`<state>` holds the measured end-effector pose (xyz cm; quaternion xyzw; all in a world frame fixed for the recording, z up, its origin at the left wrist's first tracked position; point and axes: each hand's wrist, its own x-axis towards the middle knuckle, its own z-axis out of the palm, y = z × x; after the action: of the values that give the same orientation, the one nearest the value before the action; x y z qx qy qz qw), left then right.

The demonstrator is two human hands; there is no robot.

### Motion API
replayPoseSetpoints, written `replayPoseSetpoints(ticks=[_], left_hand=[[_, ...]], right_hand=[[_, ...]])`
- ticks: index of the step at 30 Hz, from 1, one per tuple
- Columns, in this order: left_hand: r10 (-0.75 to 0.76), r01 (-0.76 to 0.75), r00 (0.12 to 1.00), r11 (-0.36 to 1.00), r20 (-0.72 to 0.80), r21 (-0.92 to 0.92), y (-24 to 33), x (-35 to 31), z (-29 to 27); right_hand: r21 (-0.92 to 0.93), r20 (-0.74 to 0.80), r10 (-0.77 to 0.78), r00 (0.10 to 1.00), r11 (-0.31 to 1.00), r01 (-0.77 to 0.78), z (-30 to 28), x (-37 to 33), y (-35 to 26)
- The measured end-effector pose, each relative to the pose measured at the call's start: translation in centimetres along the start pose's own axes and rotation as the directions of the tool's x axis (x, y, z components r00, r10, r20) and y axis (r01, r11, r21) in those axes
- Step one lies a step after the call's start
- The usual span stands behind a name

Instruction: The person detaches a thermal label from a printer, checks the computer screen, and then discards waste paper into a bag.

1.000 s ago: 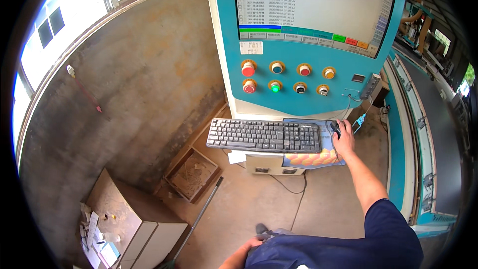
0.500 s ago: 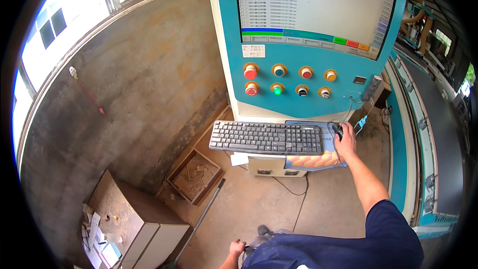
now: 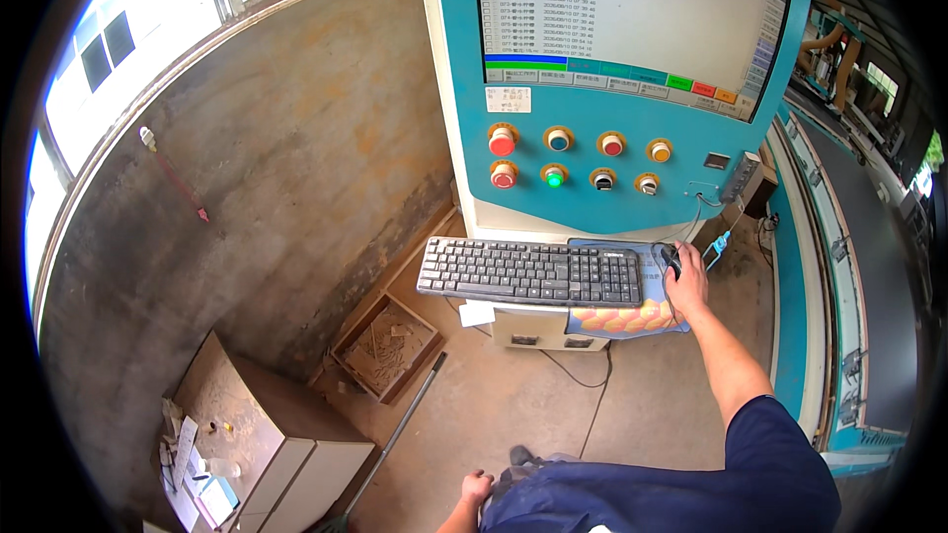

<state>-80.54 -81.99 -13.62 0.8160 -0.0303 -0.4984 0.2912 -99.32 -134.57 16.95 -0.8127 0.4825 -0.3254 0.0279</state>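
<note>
My right hand (image 3: 689, 284) rests over a black computer mouse (image 3: 671, 259), fingers curved around it. The mouse sits on a patterned mouse pad (image 3: 642, 318) at the right end of the shelf. Left of it lies a black keyboard (image 3: 533, 271), which neither hand touches. Above the shelf rises a teal control cabinet with a screen (image 3: 671, 15) showing a list on its left part. Low in the picture, beside my body, my left hand (image 3: 477, 487) hangs with curled fingers, and no object shows in it.
Coloured push buttons and knobs (image 3: 554, 178) sit below the screen. A machine bed (image 3: 869, 276) runs along the right. At left stand a cabinet (image 3: 257, 415) with papers on top, a wooden tray (image 3: 420, 360) of scraps and a long handle (image 3: 400, 429). A cable (image 3: 595, 415) crosses the floor.
The view has shifted slightly, and the writing on the screen looks sharper. My right hand stays on the mouse; my left hand hangs in nearly the same place.
</note>
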Motion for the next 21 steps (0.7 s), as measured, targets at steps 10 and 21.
replayPoseSetpoints(ticks=[10, 21], left_hand=[[0.001, -0.001, 1.0, 1.0, -0.006, 0.003, -1.9, 1.4, -0.4], [0.02, -0.02, 1.0, 0.999, 0.003, 0.028, -2.4, 2.5, 0.3]], right_hand=[[0.004, 0.011, -0.001, 1.0, 1.0, 0.001, 0.1, 0.1, 0.4], [0.055, 0.012, 0.044, 0.999, 0.997, -0.045, 0.0, 0.1, 0.5]])
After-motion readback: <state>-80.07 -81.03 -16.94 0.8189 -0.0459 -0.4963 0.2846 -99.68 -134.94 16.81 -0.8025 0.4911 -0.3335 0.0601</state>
